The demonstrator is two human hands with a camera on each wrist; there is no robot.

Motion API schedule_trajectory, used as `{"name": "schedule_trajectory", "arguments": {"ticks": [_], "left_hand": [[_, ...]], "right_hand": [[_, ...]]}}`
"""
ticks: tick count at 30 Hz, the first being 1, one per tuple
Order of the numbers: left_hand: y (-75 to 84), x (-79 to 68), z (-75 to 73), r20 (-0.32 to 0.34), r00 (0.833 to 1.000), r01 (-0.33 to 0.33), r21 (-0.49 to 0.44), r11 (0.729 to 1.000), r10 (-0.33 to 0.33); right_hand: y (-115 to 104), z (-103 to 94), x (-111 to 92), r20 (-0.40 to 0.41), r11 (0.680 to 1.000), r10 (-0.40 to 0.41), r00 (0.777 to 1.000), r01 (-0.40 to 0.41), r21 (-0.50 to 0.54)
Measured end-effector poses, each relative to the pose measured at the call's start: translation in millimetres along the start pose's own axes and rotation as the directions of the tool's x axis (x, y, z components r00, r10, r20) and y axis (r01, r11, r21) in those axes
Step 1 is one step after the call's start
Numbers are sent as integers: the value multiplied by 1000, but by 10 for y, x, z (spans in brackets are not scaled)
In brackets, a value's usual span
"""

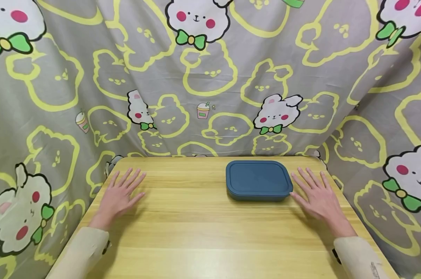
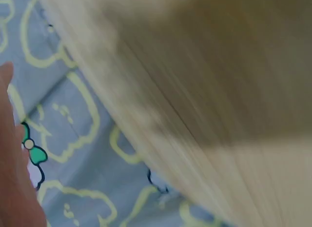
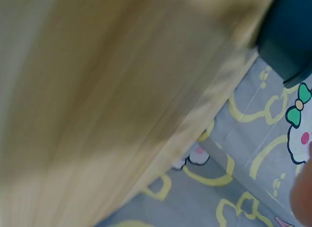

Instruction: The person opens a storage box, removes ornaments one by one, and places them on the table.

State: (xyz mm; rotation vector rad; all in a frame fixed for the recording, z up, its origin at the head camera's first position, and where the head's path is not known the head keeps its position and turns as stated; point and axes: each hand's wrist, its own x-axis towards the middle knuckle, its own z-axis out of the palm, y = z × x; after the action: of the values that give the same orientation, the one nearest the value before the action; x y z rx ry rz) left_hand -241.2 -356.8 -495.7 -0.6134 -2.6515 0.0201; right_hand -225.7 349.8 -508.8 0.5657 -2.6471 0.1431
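Note:
A dark blue rectangular lidded box [image 1: 259, 179] with rounded corners sits on the wooden table [image 1: 182, 232], right of the middle and toward the back. My right hand [image 1: 318, 195] is just right of the box, its fingers spread and its thumb tip close by the box's front right corner; whether they touch I cannot tell. Over the table's left side, my left hand [image 1: 118, 197] has its fingers spread and holds nothing. In the right wrist view, part of the box [image 3: 287, 39] shows at the upper right. Only a strip of the left hand [image 2: 17, 158] appears in the left wrist view.
A grey curtain [image 1: 217, 81] with yellow outlines and white cartoon animals hangs behind the table and along both sides. The table's back edge [image 1: 182, 157] runs close against it. Light sleeves [image 1: 81, 252] cover both forearms.

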Motion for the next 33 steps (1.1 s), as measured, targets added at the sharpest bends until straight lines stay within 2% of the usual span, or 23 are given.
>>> {"name": "schedule_trajectory", "arguments": {"ticks": [3, 7, 9, 12, 14, 16, 19, 21, 23, 25, 29, 33], "left_hand": [[181, 201, 68, 87, 993, 89, -122, 989, -79], [562, 583, 209, 200, 972, 179, -304, 936, -121], [797, 793, 298, 232, 966, 203, -396, 895, -117], [1172, 1081, 443, 294, 950, 247, -517, 819, -102], [1413, 1230, 533, 333, 940, 264, -572, 777, -74], [1630, 1344, 615, 363, 931, 263, -612, 745, -31], [1897, 1463, 681, 397, 916, 252, -664, 704, 47], [2032, 1518, 703, 413, 906, 252, -702, 666, 93], [2137, 1558, 704, 428, 896, 262, -729, 633, 122], [2218, 1586, 712, 434, 891, 273, -748, 604, 135], [2325, 1612, 738, 420, 898, 268, -760, 592, 132], [2368, 1619, 776, 403, 907, 257, -758, 599, 121]], "right_hand": [[-28, 1, 78, 84, 983, 90, 992, -102, 150], [10, 58, 194, 203, 912, 184, 962, -244, 330], [55, 111, 240, 246, 874, 202, 948, -288, 392], [93, 163, 287, 310, 820, 213, 927, -342, 459], [104, 185, 312, 353, 787, 213, 911, -374, 490], [103, 199, 322, 395, 763, 211, 894, -404, 506], [108, 221, 328, 437, 730, 191, 879, -425, 535], [114, 236, 326, 453, 705, 173, 875, -431, 563], [121, 250, 326, 464, 682, 159, 872, -436, 587], [122, 260, 327, 473, 673, 150, 868, -440, 595], [107, 277, 318, 486, 685, 143, 862, -441, 581], [87, 296, 304, 494, 693, 139, 858, -440, 571]]}}
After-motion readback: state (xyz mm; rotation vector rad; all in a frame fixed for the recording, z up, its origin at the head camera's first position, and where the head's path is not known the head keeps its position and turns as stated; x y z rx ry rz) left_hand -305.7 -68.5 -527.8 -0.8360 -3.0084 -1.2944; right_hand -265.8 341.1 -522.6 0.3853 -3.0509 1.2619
